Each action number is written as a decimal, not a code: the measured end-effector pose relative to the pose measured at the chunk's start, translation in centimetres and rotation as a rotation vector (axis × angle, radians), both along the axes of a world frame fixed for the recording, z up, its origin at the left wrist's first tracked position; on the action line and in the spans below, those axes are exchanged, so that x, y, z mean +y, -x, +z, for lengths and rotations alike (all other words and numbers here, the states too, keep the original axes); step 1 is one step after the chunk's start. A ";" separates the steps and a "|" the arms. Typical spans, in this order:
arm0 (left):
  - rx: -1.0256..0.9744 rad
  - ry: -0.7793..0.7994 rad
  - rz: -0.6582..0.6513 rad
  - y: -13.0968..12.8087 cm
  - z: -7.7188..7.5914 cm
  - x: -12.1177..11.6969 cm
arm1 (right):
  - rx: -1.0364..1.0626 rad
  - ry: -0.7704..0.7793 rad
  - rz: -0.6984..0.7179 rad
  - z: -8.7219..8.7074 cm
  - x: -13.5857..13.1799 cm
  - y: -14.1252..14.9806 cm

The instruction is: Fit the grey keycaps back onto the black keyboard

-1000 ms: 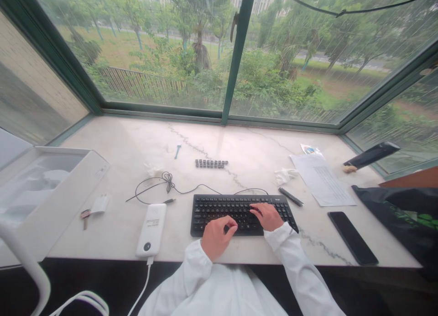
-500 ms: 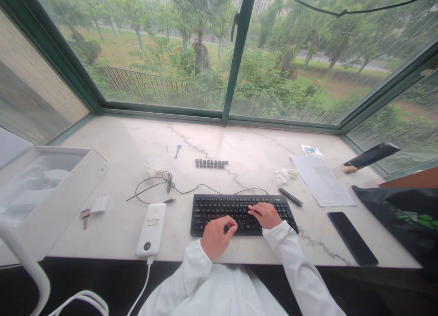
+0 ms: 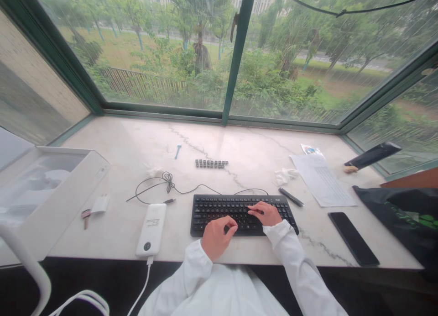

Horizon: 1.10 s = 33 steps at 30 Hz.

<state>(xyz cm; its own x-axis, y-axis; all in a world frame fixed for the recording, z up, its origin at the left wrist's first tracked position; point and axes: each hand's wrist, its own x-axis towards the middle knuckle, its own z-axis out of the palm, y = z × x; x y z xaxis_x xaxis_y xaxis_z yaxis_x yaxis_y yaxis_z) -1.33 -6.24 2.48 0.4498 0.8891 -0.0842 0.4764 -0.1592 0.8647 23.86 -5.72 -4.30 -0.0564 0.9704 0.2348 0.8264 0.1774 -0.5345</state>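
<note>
A black keyboard [image 3: 236, 208] lies on the marble sill [image 3: 205, 138] near its front edge. My left hand [image 3: 215, 237] rests at the keyboard's lower middle. Its fingers are curled in towards the thumb over the keys, and whatever they may hold is hidden. My right hand [image 3: 268, 214] lies on the right half of the keys with its fingers stretched out to the left, holding nothing. Both arms are in white sleeves. Beyond the keyboard, a short row of loose black keycaps [image 3: 211, 163] lies on the sill.
Left of the keyboard are a white power bank [image 3: 152, 229], a coiled black cable [image 3: 164, 183], a small white plug [image 3: 100, 203] and an open white box [image 3: 51, 192]. To the right lie a pen [image 3: 290, 197], papers [image 3: 321, 179], a black phone [image 3: 353, 238] and a dark bag [image 3: 407, 220].
My right hand has crept slightly up and to the left across the keys. My left hand has barely moved.
</note>
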 end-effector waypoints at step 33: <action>0.500 -0.417 -0.194 -4.1 -1.9 1.5 | 0.088 0.183 -0.175 0.3 0.4 0.7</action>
<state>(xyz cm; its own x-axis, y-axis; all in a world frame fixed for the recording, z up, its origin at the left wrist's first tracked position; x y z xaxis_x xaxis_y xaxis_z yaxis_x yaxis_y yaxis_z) 2.74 -4.78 0.61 0.6008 0.7994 0.0085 0.7323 -0.5546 0.3952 23.12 -5.29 -4.04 0.1288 0.9904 0.0509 0.7847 -0.0704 -0.6159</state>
